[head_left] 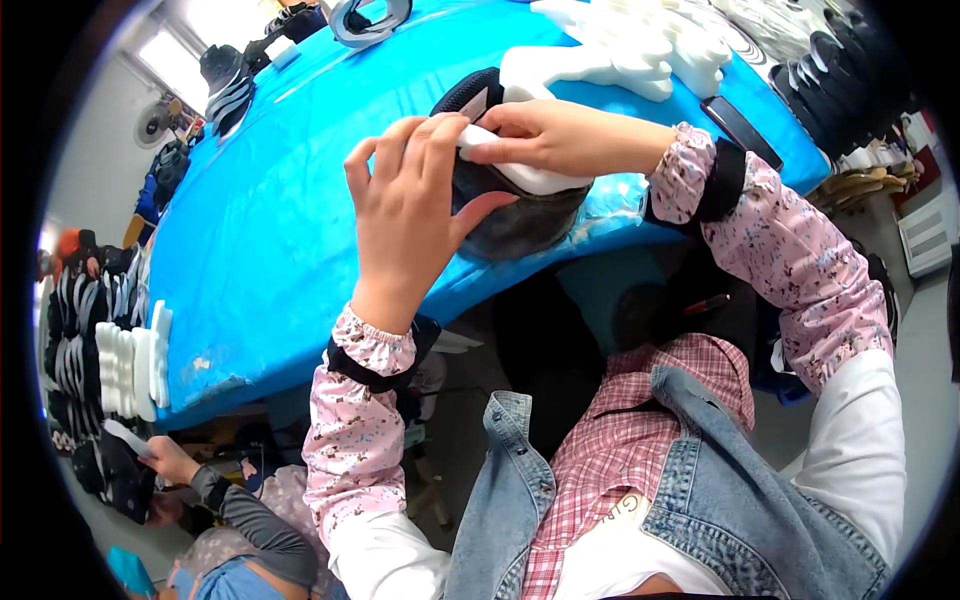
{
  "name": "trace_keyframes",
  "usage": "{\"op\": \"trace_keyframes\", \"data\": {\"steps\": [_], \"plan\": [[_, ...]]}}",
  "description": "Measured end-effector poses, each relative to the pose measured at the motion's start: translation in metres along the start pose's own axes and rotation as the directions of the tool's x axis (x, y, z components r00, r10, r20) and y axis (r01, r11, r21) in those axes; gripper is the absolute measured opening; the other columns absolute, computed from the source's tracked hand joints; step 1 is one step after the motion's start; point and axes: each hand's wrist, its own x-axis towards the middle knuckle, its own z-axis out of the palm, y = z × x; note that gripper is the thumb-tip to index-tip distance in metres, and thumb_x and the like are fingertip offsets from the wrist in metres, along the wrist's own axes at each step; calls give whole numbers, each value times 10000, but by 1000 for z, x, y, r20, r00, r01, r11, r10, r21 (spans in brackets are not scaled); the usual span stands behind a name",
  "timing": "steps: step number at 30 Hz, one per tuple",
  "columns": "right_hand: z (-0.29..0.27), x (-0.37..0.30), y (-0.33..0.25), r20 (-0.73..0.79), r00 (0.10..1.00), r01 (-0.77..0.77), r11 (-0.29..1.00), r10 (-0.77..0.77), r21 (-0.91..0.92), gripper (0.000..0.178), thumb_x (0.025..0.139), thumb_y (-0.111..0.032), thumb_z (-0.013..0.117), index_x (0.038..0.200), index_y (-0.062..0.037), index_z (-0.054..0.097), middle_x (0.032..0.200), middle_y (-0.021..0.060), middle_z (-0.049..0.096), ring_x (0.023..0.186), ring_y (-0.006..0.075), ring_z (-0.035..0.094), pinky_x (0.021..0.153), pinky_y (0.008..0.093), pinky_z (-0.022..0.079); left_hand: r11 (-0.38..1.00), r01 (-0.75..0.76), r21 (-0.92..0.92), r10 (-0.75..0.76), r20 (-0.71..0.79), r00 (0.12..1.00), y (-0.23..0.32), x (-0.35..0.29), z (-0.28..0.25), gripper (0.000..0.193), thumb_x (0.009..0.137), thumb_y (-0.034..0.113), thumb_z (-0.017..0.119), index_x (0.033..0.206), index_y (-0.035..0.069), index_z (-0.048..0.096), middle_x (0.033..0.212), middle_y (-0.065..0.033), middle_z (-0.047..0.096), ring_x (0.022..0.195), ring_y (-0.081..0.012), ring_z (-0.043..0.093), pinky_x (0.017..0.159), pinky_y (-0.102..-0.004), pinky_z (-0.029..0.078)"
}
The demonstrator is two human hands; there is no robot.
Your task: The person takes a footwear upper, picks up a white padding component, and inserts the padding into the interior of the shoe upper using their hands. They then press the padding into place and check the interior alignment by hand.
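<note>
A dark shoe [515, 230] lies at the near edge of the blue-covered table, with a white foam insole [548, 183] partly inside its opening. My right hand [575, 138] pinches the insole's end between thumb and fingers. My left hand [408, 200] curls over the side of the shoe, its fingertips meeting the right hand's at the white end and its thumb against the dark side. Part of the opening is hidden behind my fingers.
White foam insoles [640, 45] lie piled beyond the shoe, near a dark phone [742, 132]. Black shoe parts [825, 85] stack at far right. More white pieces [130, 365] stand at the table's left end. A co-worker's hand [172, 460] holds a shoe part at lower left.
</note>
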Motion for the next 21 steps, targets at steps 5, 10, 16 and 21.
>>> {"op": "trace_keyframes", "data": {"steps": [5, 10, 16, 21], "plan": [[4, 8, 8, -8, 1000, 30, 999, -29, 31, 441, 924, -434, 428, 1083, -43, 555, 801, 104, 587, 746, 187, 561, 660, 298, 437, 990, -64, 129, 71, -49, 996, -10, -5, -1, 495, 695, 387, 703, 1081, 134, 525, 970, 28, 589, 998, -165, 503, 918, -364, 282], [17, 6, 11, -125, 990, 44, 992, -59, -118, 366, 946, -336, 407, 915, 0, 548, 750, 166, 554, 702, 266, 540, 636, 353, 423, 998, 31, 61, -28, -49, 998, -2, -6, 7, 437, 682, 321, 711, 1012, 103, 526, 913, -11, 579, 940, -189, 503, 889, -373, 297], [24, 9, 13, -238, 958, 126, 980, -160, -153, 305, 942, -269, 420, 862, 11, 513, 754, 187, 542, 709, 306, 528, 655, 370, 420, 998, 61, 0, -61, 16, 998, -7, 2, 8, 354, 688, 211, 702, 980, 90, 544, 867, -7, 592, 856, -190, 516, 820, -341, 335], [11, 3, 22, -218, 966, 136, 990, -140, -34, 385, 940, -375, 419, 906, -7, 527, 741, 112, 514, 670, 217, 499, 640, 325, 418, 1000, 21, -12, -21, 4, 1000, -20, 5, 10, 272, 710, 116, 670, 959, 98, 563, 834, 4, 608, 810, -192, 530, 769, -327, 384]]}}
